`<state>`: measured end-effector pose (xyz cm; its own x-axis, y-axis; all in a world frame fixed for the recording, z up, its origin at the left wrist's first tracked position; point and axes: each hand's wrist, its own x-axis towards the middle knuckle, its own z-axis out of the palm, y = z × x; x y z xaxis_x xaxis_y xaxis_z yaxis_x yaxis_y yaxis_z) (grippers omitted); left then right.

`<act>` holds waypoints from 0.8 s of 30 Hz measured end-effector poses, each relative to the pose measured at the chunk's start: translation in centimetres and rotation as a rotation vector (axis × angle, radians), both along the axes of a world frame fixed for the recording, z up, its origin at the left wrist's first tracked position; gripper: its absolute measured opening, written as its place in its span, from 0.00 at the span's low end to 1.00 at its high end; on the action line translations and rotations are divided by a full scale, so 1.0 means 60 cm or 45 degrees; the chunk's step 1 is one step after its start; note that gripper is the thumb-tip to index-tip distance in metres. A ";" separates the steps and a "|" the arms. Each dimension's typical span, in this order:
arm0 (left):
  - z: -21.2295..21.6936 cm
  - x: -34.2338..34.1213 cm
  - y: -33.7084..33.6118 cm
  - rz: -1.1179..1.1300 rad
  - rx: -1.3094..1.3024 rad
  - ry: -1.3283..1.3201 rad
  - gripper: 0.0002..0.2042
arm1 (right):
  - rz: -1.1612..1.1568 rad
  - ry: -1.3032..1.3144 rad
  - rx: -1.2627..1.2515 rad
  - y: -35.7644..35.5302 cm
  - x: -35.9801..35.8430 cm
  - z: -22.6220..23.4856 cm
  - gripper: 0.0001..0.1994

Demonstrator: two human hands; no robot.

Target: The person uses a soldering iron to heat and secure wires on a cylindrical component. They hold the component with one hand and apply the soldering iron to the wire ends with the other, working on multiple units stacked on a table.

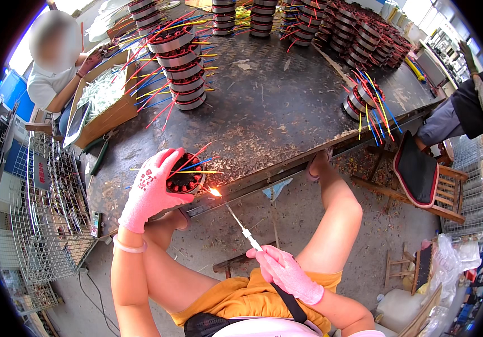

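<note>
In a pink glove, my left hand (154, 191) grips a motor stator (192, 182) at the table's near edge. Its fingers curve over the stator's left side, and red, blue and yellow wires stick out of the ring. My right hand (286, 272), gloved in pink too, is closed around the pale handle of a thin torch-like tool (246, 233). The tool slants up and left toward the stator. A bright orange-white flame (214, 192) burns beyond its tip, beside the stator's right edge. Whether the flame touches a wire is too small to tell.
Stacked stators (183, 73) stand on the dark worn table (264, 106), more along its back. A short stack (363, 98) sits at right. Pliers (101, 156) lie left, near a carton (106, 121) of white pieces. A co-worker (56, 67) sits far left; another person's leg (446, 121) is right.
</note>
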<state>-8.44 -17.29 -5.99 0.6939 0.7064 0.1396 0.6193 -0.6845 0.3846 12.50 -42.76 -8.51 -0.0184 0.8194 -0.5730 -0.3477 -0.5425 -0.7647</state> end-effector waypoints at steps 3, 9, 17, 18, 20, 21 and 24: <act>0.000 0.000 0.000 -0.001 -0.012 -0.010 0.46 | 0.015 -0.024 -0.005 0.004 -0.001 0.003 0.14; 0.000 -0.001 0.002 -0.018 0.008 -0.037 0.46 | -0.042 0.036 -0.024 0.001 -0.005 -0.005 0.14; -0.002 0.004 0.002 -0.011 -0.008 -0.068 0.46 | 0.017 0.011 -0.034 0.000 0.000 -0.005 0.14; -0.002 0.005 0.002 -0.014 -0.010 -0.069 0.46 | 0.016 0.011 -0.018 0.000 0.000 -0.007 0.14; -0.002 0.006 0.002 -0.015 -0.014 -0.068 0.46 | 0.013 0.012 0.014 0.000 0.000 -0.009 0.14; -0.003 0.006 0.002 -0.014 -0.017 -0.066 0.46 | 0.019 -0.004 -0.013 0.000 0.001 -0.005 0.15; -0.002 0.007 0.002 -0.014 -0.021 -0.059 0.46 | 0.017 -0.039 -0.062 0.002 0.002 0.009 0.16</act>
<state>-8.02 -17.17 -6.11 0.6950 0.7010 0.1603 0.5926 -0.6846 0.4244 12.64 -42.63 -7.96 -0.0111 0.7904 -0.6125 -0.3168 -0.5838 -0.7476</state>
